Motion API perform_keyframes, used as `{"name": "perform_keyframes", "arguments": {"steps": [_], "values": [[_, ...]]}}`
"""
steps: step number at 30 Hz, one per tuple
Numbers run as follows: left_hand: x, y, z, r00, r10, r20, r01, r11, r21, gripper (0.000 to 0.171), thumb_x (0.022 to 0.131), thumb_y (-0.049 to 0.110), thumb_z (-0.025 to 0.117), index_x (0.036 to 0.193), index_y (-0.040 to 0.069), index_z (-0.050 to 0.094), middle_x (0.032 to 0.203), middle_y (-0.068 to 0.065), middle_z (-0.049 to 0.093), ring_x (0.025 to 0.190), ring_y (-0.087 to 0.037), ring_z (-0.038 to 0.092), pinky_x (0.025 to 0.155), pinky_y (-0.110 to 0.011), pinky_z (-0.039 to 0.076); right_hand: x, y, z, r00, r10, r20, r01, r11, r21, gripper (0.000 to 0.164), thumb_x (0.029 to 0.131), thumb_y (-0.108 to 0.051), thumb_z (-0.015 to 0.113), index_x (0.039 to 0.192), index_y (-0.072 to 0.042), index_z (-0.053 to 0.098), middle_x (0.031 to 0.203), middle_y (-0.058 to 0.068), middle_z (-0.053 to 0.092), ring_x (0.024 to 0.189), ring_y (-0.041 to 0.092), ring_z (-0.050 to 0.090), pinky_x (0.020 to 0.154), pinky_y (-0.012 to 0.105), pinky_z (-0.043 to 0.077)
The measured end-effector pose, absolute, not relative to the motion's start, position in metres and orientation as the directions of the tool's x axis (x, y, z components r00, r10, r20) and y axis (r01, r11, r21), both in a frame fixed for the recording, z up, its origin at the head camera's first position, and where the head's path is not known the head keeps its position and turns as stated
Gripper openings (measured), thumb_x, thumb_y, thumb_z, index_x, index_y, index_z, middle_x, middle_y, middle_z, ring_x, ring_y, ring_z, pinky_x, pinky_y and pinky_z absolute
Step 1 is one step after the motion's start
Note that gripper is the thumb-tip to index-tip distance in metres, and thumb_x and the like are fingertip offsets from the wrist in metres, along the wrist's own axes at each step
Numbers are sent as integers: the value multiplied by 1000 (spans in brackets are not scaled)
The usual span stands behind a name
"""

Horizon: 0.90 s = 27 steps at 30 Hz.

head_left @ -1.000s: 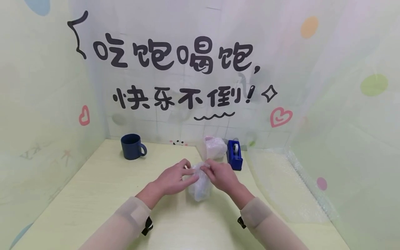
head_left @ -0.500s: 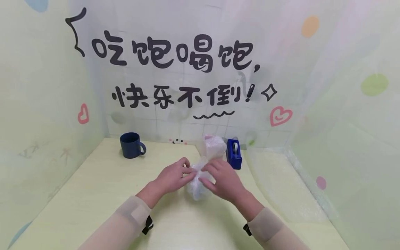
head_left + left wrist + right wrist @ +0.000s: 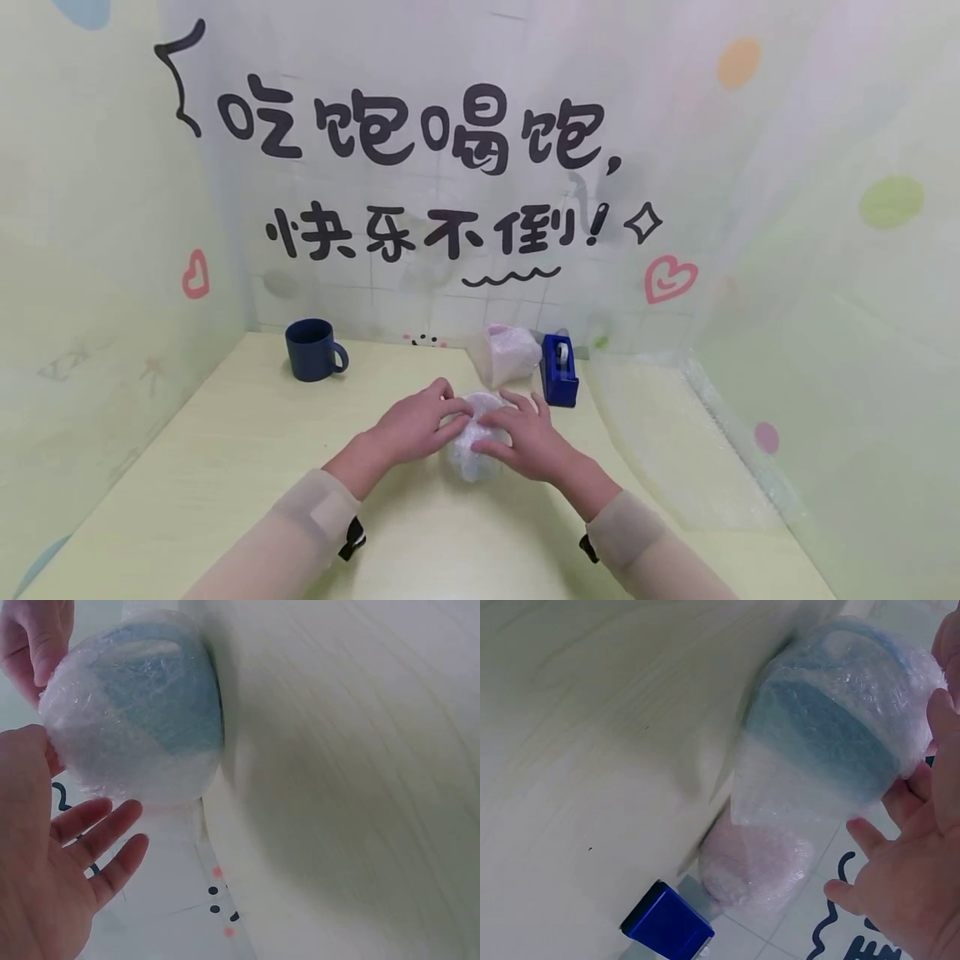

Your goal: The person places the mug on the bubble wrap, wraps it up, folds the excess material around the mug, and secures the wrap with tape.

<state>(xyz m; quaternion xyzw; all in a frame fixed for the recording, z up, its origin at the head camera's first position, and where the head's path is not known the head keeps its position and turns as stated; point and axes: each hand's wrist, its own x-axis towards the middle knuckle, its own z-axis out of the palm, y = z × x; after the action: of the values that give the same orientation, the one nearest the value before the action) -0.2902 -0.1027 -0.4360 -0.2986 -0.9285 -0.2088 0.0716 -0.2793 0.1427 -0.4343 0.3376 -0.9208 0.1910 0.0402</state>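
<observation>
A rounded bundle of bubble wrap point(image 3: 468, 464) stands on the table between the two hands; a bluish thing shows through the wrap point(image 3: 161, 697) in both wrist views. My left hand point(image 3: 416, 427) pinches the gathered wrap at the top with thumb and index finger, while its other fingers spread free beside the bundle. From the opposite side my right hand point(image 3: 536, 437) touches the top of the wrap, fingers spread and fairly straight. In the right wrist view some of its fingers point(image 3: 866, 834) lie along the bundle's upper edge. The fingers partly hide the bundle's top.
Behind the bundle sits another wrapped item point(image 3: 512, 354), pinkish inside, next to a blue tape dispenser point(image 3: 560, 372). A dark blue mug point(image 3: 310, 352) stands at the back left. A flat bubble wrap sheet point(image 3: 675, 450) lies along the right side, by the wall.
My right hand has shifted from pinching the wrap's top edge to lying over it with fingers spread. The raised wrap is folded down flatter. My left hand has barely moved.
</observation>
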Motion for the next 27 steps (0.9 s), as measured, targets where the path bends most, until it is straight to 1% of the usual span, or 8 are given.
{"name": "perform_keyframes", "arguments": {"steps": [3, 5, 7, 13, 18, 23, 25, 27], "values": [[-292, -103, -434, -774, 577, 261, 634, 698, 333, 27, 112, 28, 62, 127, 16, 80, 136, -14, 62, 110, -28, 69, 94, -47, 62, -286, 144, -439, -758, -620, 203, -641, 649, -410, 35, 106, -32, 73, 129, -5, 75, 135, 14, 77, 147, 45, 55, 125, 74, 33], [-293, -102, -433, -758, 602, 248, 651, 680, 338, 30, 113, 28, 60, 128, 14, 81, 145, -15, 61, 124, -32, 68, 107, -52, 59, -289, 145, -442, -738, -638, 220, -659, 612, -437, 30, 106, -27, 72, 125, -3, 74, 130, 15, 77, 138, 42, 62, 120, 65, 45], [-295, -103, -432, -749, 622, 228, 660, 668, 344, 33, 113, 30, 58, 132, 12, 80, 148, -14, 62, 130, -34, 67, 114, -55, 56, -292, 145, -444, -719, -651, 243, -680, 586, -442, 27, 106, -24, 73, 121, -2, 74, 124, 14, 77, 129, 38, 67, 113, 57, 54], [-294, -109, -432, -726, 664, 178, 681, 657, 324, 47, 108, 43, 60, 144, 16, 73, 158, -12, 60, 147, -35, 57, 121, -57, 50, -296, 145, -446, -707, -665, 241, -689, 571, -445, 23, 107, -28, 72, 115, -6, 74, 115, 8, 78, 118, 30, 68, 106, 49, 56], [-296, -110, -432, -693, 686, 223, 720, 640, 268, 49, 109, 43, 61, 143, 11, 74, 154, -12, 65, 149, -36, 56, 123, -56, 48, -299, 145, -444, -707, -671, 224, -684, 570, -455, 23, 107, -28, 72, 115, -6, 74, 113, 7, 77, 115, 28, 67, 104, 47, 56], [-297, -110, -434, -716, 667, 208, 695, 651, 304, 47, 112, 41, 55, 145, 12, 73, 173, -9, 48, 165, -36, 37, 129, -59, 40, -301, 145, -441, -721, -665, 194, -665, 586, -464, 23, 107, -30, 72, 115, -8, 73, 112, 6, 76, 115, 26, 67, 104, 46, 56], [-297, -110, -435, -735, 654, 179, 670, 658, 344, 49, 112, 42, 54, 148, 13, 71, 177, -4, 42, 167, -34, 33, 131, -59, 38, -302, 146, -441, -719, -667, 195, -668, 584, -461, 24, 107, -30, 72, 115, -8, 73, 112, 6, 76, 116, 27, 67, 105, 47, 56], [-297, -109, -436, -745, 648, 160, 654, 659, 373, 51, 112, 45, 54, 150, 14, 69, 177, -2, 41, 168, -33, 33, 130, -59, 38, -303, 147, -441, -714, -671, 200, -674, 580, -457, 24, 107, -30, 72, 115, -8, 73, 112, 5, 76, 117, 27, 66, 106, 47, 56]]}}
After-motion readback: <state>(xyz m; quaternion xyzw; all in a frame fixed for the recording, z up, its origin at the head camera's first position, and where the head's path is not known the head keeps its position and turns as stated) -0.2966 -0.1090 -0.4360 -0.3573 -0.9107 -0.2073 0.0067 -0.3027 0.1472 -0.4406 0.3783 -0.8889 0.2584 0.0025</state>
